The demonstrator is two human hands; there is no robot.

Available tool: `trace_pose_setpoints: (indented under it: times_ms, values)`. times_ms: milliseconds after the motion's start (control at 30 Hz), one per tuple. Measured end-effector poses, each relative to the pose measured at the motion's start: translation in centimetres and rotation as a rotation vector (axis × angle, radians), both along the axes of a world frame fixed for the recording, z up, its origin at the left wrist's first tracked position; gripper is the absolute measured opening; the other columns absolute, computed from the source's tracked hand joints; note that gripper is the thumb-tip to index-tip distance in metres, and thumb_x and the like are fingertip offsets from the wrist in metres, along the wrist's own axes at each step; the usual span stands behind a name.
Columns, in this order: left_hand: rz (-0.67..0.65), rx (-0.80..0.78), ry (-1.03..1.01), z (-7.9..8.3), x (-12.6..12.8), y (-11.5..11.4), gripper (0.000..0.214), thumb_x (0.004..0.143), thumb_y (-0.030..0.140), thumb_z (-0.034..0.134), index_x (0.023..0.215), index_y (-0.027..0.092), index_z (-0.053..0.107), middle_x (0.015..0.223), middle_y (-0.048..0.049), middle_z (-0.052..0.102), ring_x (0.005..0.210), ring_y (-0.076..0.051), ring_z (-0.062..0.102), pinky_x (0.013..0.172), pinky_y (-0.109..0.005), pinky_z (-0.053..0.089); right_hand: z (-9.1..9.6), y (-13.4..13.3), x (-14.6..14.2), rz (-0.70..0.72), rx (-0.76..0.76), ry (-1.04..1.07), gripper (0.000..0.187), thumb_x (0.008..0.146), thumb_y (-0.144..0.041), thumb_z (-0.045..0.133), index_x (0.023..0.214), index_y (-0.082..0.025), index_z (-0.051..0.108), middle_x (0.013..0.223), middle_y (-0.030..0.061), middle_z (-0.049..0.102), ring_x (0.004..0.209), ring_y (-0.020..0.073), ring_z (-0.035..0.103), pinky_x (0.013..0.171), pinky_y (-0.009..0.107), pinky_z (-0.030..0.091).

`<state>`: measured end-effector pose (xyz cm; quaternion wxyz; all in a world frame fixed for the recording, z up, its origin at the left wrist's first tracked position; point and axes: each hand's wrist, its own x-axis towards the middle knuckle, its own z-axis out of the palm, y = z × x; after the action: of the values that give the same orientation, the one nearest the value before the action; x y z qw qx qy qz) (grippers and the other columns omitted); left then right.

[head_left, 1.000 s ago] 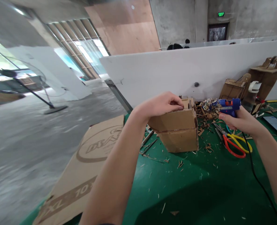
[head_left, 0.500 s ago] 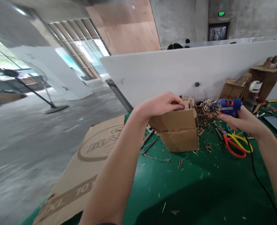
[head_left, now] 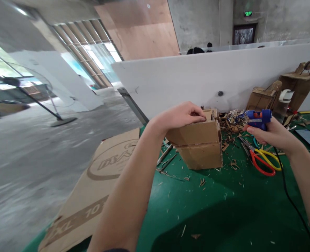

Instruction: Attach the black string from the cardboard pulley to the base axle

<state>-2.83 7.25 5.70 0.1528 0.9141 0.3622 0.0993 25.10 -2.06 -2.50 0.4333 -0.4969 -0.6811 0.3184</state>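
Cardboard box (head_left: 202,156) standing on the green table (head_left: 223,196), practically unmoved over the last second; only slight rightward drift of the glue gun (head_left: 259,119), front end near the box's right side, contact unclear. Suggests slow, steady work there. Left hand (head_left: 183,114): fingers curled over the top edge, gripping it. Right hand (head_left: 277,134): fingers wrapped firmly around the gun's handle.
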Motion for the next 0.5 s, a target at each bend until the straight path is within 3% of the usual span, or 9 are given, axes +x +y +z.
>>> trace_pose_setpoints:
  times_ms: [133, 200, 300, 367, 467, 500]
  values:
    - [0.083, 0.068, -0.018, 0.5, -0.3, 0.0, 0.024, 0.082, 0.035, 0.056, 0.088, 0.020, 0.073, 0.089, -0.0016, 0.074, 0.079, -0.015, 0.063, 0.070, -0.025, 0.045, 0.1, 0.0, 0.1, -0.061, 0.061, 0.041, 0.036, 0.080, -0.052, 0.067, 0.092, -0.018, 0.065, 0.052, -0.0051, 0.045, 0.047, 0.0088, 0.041, 0.043, 0.023, 0.033]
    - [0.109, 0.180, -0.113, 1.1, -0.5, -0.8, 0.023, 0.083, 0.033, 0.057, 0.091, 0.019, 0.072, 0.091, -0.0028, 0.074, 0.080, -0.015, 0.063, 0.071, -0.026, 0.047, 0.1, 0.0, 0.1, -0.127, 0.094, 0.083, 0.036, 0.079, -0.052, 0.067, 0.092, -0.019, 0.066, 0.053, -0.0049, 0.046, 0.048, 0.0091, 0.042, 0.044, 0.024, 0.035]
    - [0.191, 0.529, -0.403, 1.6, -0.5, -4.0, 0.017, 0.085, 0.025, 0.056, 0.092, 0.019, 0.069, 0.091, -0.0031, 0.072, 0.078, -0.014, 0.062, 0.069, -0.025, 0.048, 0.4, 0.2, -0.1, -0.185, 0.181, 0.206, 0.033, 0.080, -0.049, 0.068, 0.094, -0.020, 0.066, 0.056, -0.0046, 0.048, 0.049, 0.0096, 0.045, 0.046, 0.025, 0.037]
    - [0.158, 0.701, -0.552, 1.3, 0.0, -7.0, 0.013, 0.088, 0.022, 0.054, 0.087, 0.020, 0.067, 0.083, -0.0012, 0.070, 0.072, -0.012, 0.060, 0.064, -0.024, 0.047, 0.9, 0.3, -0.7, -0.169, 0.243, 0.346, 0.029, 0.080, -0.046, 0.069, 0.094, -0.021, 0.066, 0.058, -0.0045, 0.049, 0.051, 0.0102, 0.046, 0.048, 0.026, 0.040]
    - [-0.097, 0.545, -0.546, -1.0, 2.0, -11.2, 0.011, 0.089, 0.022, 0.055, 0.082, 0.021, 0.064, 0.073, 0.0016, 0.066, 0.063, -0.009, 0.058, 0.055, -0.021, 0.046, 1.3, 0.4, -2.5, -0.160, 0.315, 0.622, 0.025, 0.080, -0.045, 0.068, 0.089, -0.022, 0.063, 0.059, -0.0049, 0.048, 0.052, 0.0103, 0.047, 0.051, 0.026, 0.043]
    - [-0.129, 0.455, -0.476, -2.1, 2.9, -12.1, 0.013, 0.090, 0.024, 0.053, 0.084, 0.020, 0.063, 0.077, 0.0007, 0.067, 0.065, -0.010, 0.059, 0.056, -0.021, 0.047, 1.3, 0.4, -3.3, -0.191, 0.330, 0.704, 0.025, 0.081, -0.047, 0.066, 0.088, -0.023, 0.062, 0.059, -0.0051, 0.048, 0.052, 0.0101, 0.047, 0.052, 0.026, 0.043]
